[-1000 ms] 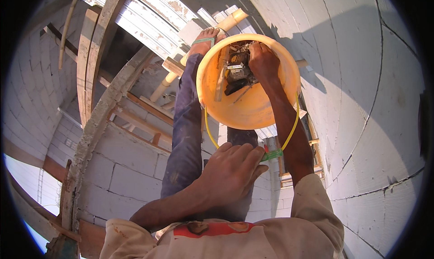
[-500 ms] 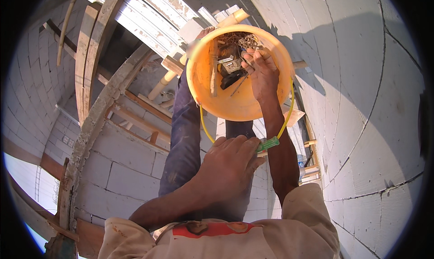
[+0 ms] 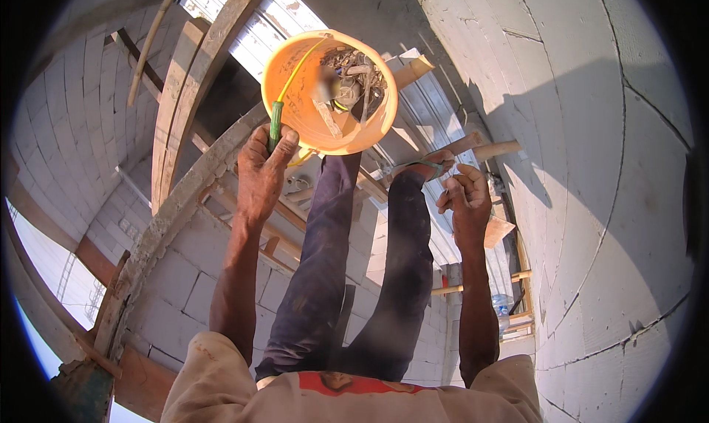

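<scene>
While my left fingers (image 3: 282, 149) wrap firmly round the green grip (image 3: 275, 120) at ten o'clock, the orange bucket (image 3: 290, 90) hangs out ahead at twelve, its mouth turned up toward me and the yellow bail (image 3: 299, 65) running from the grip to its rim. Dry scraps (image 3: 369, 72) lie heaped at the bucket's own two o'clock, with a pale strip of wood (image 3: 327, 118) near its six. My right fingers (image 3: 473, 183) are curled, thumb drawn in, at three o'clock — I cannot tell whether they pinch something thin.

To handle this well, I judge the grip wants to sit deep in my palm; the load looks lopsided, so the rim could tip. A steadying touch at its three o'clock would help.

Ribbed metal sheets (image 3: 292, 3) show at eleven, a bamboo pole (image 3: 413, 70) at one — uneven footing, I reckon, for my sandalled foot (image 3: 437, 158) at two. White block wall (image 3: 591, 149) fills two to four, a clear bottle (image 3: 502, 308) stands at four, and timbers (image 3: 188, 90) rise at ten.
</scene>
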The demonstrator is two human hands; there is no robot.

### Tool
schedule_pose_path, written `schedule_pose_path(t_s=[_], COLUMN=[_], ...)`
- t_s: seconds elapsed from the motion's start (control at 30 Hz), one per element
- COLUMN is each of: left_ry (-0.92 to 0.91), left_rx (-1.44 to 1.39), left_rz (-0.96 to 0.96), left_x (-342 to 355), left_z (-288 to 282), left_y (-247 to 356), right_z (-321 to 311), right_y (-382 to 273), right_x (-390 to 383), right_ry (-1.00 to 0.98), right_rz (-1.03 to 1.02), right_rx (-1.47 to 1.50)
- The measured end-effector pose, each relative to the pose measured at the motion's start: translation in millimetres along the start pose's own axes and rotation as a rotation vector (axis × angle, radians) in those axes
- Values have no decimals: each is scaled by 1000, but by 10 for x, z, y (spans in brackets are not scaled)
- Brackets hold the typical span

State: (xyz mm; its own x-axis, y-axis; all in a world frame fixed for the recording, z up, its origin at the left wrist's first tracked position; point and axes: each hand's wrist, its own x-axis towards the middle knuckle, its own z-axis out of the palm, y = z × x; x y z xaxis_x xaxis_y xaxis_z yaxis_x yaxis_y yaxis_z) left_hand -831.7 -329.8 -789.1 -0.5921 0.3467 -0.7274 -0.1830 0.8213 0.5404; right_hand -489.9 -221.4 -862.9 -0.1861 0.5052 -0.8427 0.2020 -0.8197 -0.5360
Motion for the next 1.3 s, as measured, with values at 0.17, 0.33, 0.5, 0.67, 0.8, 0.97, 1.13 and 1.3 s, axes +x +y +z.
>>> schedule_pose_path(t_s=[0.17, 0.33, 0.5, 0.67, 0.8, 0.97, 1.13, 1.3], left_ry=[20, -58, 0, 156, 240, -267, -994, -1002], left_rx=[-166, -367, -159, 68, 309, 246, 70, 97], left_rz=[6, -125, -292, -308, -79, 203, 112, 198], left_x=[691, 1818, 2582, 3001, 2865, 1465, -359, -1477], left_z=[-254, -754, -771, -786, -654, -22, 738, 1037], left_y=[-473, -1287, -1705, -1797, -1548, -923, -3, 646], right_z=[-418, -675, -880, -846, -610, -146, 158, -17], right_y=[447, 684, 822, 806, 661, 182, -316, -967], right_x=[-50, -230, -476, -666, -757, -940, -1250, -1787], right_ry=[43, 39, 63, 63, 48, -65, -57, -44], right_rz=[7, 151, 264, 146, 203, 24, -43, -195], right_rx=[-171, -295, -359, -431, -319, -401, -213, -103])
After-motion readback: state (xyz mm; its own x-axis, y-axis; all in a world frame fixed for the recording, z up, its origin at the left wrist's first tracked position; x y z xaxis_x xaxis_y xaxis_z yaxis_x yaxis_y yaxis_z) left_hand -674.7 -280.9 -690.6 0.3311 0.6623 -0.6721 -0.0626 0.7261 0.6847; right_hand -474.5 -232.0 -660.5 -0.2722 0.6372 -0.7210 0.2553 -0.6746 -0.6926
